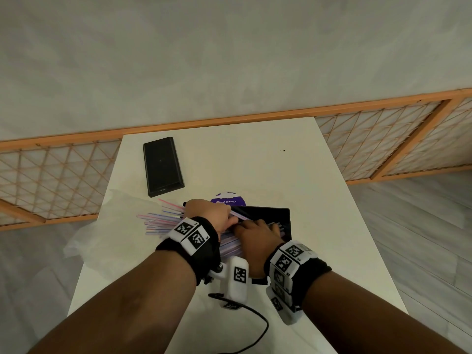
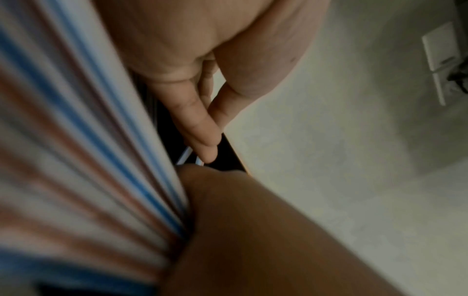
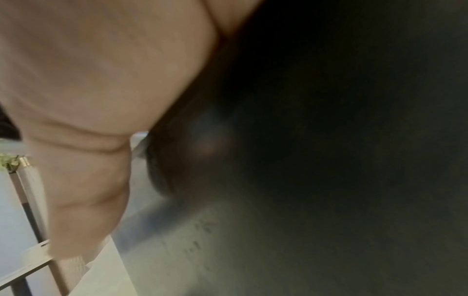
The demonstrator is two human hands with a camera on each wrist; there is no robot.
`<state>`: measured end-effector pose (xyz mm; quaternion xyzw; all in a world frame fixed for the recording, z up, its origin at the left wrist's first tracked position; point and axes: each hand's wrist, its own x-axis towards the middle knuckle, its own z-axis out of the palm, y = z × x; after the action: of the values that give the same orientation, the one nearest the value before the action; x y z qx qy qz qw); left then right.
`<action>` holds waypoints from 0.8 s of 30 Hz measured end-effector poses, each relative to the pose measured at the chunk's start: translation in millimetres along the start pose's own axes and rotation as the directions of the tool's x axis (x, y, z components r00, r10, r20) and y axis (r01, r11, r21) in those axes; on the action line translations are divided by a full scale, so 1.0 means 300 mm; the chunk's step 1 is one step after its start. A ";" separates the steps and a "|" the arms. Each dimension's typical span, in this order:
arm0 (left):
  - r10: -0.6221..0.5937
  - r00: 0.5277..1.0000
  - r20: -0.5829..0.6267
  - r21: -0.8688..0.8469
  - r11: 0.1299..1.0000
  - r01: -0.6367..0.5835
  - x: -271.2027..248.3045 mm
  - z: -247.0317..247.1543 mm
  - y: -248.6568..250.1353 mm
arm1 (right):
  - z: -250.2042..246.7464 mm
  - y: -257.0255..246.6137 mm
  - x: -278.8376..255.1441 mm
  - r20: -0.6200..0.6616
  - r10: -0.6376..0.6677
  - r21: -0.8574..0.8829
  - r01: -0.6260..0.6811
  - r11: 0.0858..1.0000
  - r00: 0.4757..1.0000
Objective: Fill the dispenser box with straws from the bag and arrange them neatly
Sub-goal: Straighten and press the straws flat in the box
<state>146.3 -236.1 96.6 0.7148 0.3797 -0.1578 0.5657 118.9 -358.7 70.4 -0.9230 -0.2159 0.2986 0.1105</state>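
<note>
The straws (image 1: 163, 221), thin and striped in pink, blue and white, form a loose bundle that lies slanted across the near-left rim of the black dispenser box (image 1: 286, 221), their far ends fanning out to the left of the left hand (image 1: 208, 215) over the crumpled clear bag (image 1: 84, 241). That hand is curled round the bundle from above, gripping it just at the box's left edge. In the left wrist view the straws (image 2: 76, 150) fill the left of the picture as blurred stripes, pressed against the palm, while the fingers (image 2: 197, 124) reach down toward the dark box (image 2: 228, 152).

The right hand (image 1: 255, 232) sits just beside the left, touching it, laid over the straws inside the box with its fingers spread toward the box's right wall; whether those fingers pinch any straw or only press on them I cannot tell. The right wrist view is mostly dark and blurred, showing little beyond the hand (image 3: 88, 100) itself.

Beyond the 2 hands, touching the far side of the box, is a round purple label (image 1: 228, 198). Farther off to the left lies the box's black lid (image 1: 162, 166), flat on the white worktop (image 1: 319, 200). A black cable (image 1: 255, 328) curls on the worktop below the wrists.
</note>
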 end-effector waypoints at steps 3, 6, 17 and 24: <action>0.117 0.993 -0.022 -0.042 0.992 -0.117 0.028 -0.031 0.002 | 0.009 0.005 -0.007 -0.064 0.006 0.046 -0.003 0.999 0.998; 0.275 0.954 -0.122 0.106 0.959 -0.263 0.029 -0.048 -0.004 | 0.017 0.019 -0.012 -0.114 0.016 0.107 -0.004 0.994 0.993; 0.366 0.931 0.003 0.011 0.931 -0.366 -0.159 -0.232 0.069 | -0.013 -0.025 -0.024 -0.313 -0.030 0.191 0.094 0.977 0.949; 0.509 0.860 0.028 0.490 0.743 -0.455 -0.169 -0.411 0.049 | 0.015 -0.096 0.014 -0.067 -0.037 0.066 0.042 0.997 0.997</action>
<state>98.2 -141.0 178.1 0.9132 0.1604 -0.0563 0.3704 109.8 -331.0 74.2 -0.9236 -0.2202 0.2731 0.1543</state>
